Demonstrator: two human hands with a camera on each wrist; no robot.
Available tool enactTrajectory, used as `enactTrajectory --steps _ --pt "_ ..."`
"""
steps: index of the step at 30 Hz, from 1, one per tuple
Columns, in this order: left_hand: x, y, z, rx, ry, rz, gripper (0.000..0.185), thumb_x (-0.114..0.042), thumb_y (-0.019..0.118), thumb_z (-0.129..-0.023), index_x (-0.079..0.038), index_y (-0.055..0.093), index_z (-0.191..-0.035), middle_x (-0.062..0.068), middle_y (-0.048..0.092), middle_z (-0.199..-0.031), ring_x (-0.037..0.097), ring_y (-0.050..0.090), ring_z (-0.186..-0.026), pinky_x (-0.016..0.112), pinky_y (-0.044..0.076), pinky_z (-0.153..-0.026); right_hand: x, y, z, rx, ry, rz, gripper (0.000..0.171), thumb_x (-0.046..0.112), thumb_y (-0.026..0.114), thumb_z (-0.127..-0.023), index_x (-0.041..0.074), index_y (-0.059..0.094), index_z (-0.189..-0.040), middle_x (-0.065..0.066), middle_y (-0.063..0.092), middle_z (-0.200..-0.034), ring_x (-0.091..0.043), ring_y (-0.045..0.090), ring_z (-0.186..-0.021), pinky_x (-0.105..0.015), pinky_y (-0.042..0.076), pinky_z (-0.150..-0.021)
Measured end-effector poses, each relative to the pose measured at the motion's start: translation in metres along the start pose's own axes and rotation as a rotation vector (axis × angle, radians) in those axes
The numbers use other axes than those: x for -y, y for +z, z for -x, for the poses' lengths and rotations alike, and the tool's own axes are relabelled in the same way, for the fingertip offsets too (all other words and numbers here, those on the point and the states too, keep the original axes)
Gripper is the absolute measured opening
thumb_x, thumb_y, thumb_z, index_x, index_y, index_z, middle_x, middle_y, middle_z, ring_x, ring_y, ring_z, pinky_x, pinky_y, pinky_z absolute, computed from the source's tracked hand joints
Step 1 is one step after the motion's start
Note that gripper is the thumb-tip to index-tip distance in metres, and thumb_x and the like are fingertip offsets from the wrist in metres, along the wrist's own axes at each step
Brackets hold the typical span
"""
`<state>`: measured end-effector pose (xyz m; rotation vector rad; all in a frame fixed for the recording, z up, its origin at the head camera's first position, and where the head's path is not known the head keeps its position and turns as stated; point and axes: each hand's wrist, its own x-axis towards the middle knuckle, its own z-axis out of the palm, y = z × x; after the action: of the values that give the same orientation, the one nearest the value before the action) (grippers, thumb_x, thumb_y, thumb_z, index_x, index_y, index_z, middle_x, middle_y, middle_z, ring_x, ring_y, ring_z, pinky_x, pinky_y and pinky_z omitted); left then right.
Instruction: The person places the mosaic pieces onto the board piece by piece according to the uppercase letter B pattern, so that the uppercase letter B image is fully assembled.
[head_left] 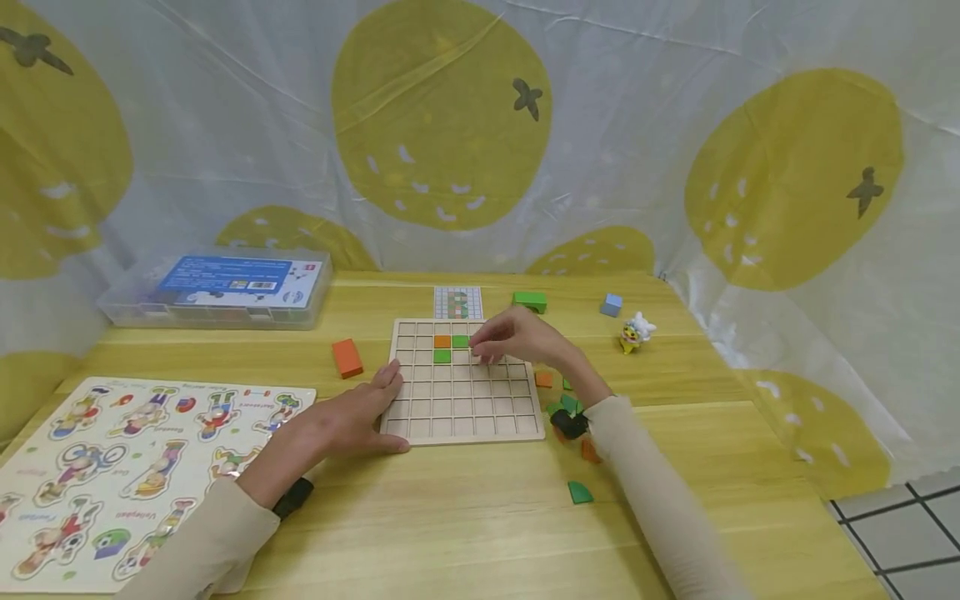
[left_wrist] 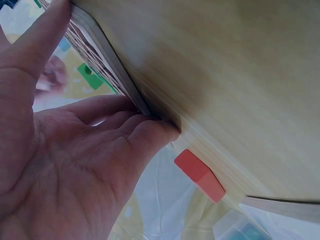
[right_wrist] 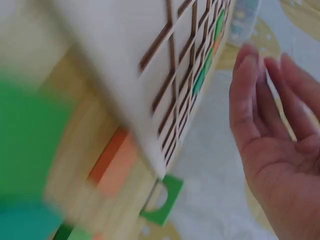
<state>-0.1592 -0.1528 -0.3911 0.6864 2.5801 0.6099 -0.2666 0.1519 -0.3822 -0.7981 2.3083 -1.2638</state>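
Observation:
A wooden grid board (head_left: pixel 467 428) lies in front of me, with one orange square tile (head_left: pixel 442 342) and two green tiles, one beside it (head_left: pixel 460 342) and one below it (head_left: pixel 442 357), in its cells. My left hand (head_left: pixel 352 421) rests against the board's left side, thumb stretched along the near left corner and fingers at the edge. Over the upper right of the board hovers my right hand (head_left: pixel 517 337), fingertips close to the right-hand green tile. In the right wrist view its fingers (right_wrist: pixel 245 100) are loosely bent, with nothing visible between them.
Loose green and orange pieces (head_left: pixel 580 492) lie right of the board, partly behind the right wrist. A pattern card (head_left: pixel 458 302), green block (head_left: pixel 529 301), blue block (head_left: pixel 611 305) and small figurine (head_left: pixel 634 332) stand beyond. Leftward are an orange block (head_left: pixel 347 358), picture puzzle (head_left: pixel 142 433) and plastic case (head_left: pixel 217 287).

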Motion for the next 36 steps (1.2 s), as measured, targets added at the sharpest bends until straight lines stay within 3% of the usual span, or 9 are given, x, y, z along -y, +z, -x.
enactTrajectory --steps 7,14,23,28,36 --pt "0.000 -0.001 0.003 -0.007 0.016 0.009 0.109 -0.042 0.083 -0.096 0.016 0.021 -0.164 0.032 0.005 -0.176 0.050 0.018 -0.162 0.062 0.025 -0.128 -0.024 -0.032 0.057 0.147 -0.035 0.060 0.022 0.009 0.074 -0.103 -0.004 0.079 -0.120 -0.012 0.081 -0.104 -0.024 0.075 -0.089 -0.035 0.063 -0.084" --pt "0.003 -0.004 0.008 -0.015 0.021 0.011 0.109 -0.042 0.083 -0.096 0.016 0.021 -0.164 0.032 0.005 -0.176 0.051 0.019 -0.161 0.064 0.026 -0.127 -0.053 -0.056 0.094 0.057 -0.037 0.066 0.019 -0.001 0.079 -0.096 -0.009 0.078 -0.113 -0.018 0.079 -0.100 -0.020 0.073 -0.086 -0.031 0.062 -0.078" --pt "0.004 -0.003 0.007 -0.015 0.025 0.019 0.109 -0.042 0.084 -0.095 0.017 0.022 -0.163 0.033 0.005 -0.176 0.053 0.020 -0.160 0.064 0.027 -0.126 -0.063 -0.064 0.097 -0.147 0.110 0.170 0.023 0.000 0.079 -0.096 -0.009 0.077 -0.117 -0.019 0.076 -0.102 -0.025 0.068 -0.089 -0.028 0.057 -0.076" --pt "0.003 0.000 0.005 -0.014 0.029 0.026 0.108 -0.041 0.083 -0.096 0.017 0.022 -0.163 0.033 0.006 -0.176 0.052 0.019 -0.161 0.063 0.026 -0.127 -0.066 -0.064 0.094 -0.164 0.168 0.250 0.020 0.001 0.079 -0.096 -0.009 0.077 -0.113 -0.018 0.074 -0.096 -0.025 0.066 -0.087 -0.029 0.054 -0.077" --pt "0.002 0.000 0.001 -0.007 0.025 0.016 0.108 -0.042 0.083 -0.096 0.016 0.021 -0.164 0.033 0.005 -0.176 0.051 0.018 -0.161 0.063 0.025 -0.128 -0.071 -0.065 0.094 -0.181 0.211 0.259 0.011 0.001 0.081 -0.095 -0.006 0.079 -0.103 -0.016 0.075 -0.093 -0.023 0.065 -0.084 -0.030 0.053 -0.075"
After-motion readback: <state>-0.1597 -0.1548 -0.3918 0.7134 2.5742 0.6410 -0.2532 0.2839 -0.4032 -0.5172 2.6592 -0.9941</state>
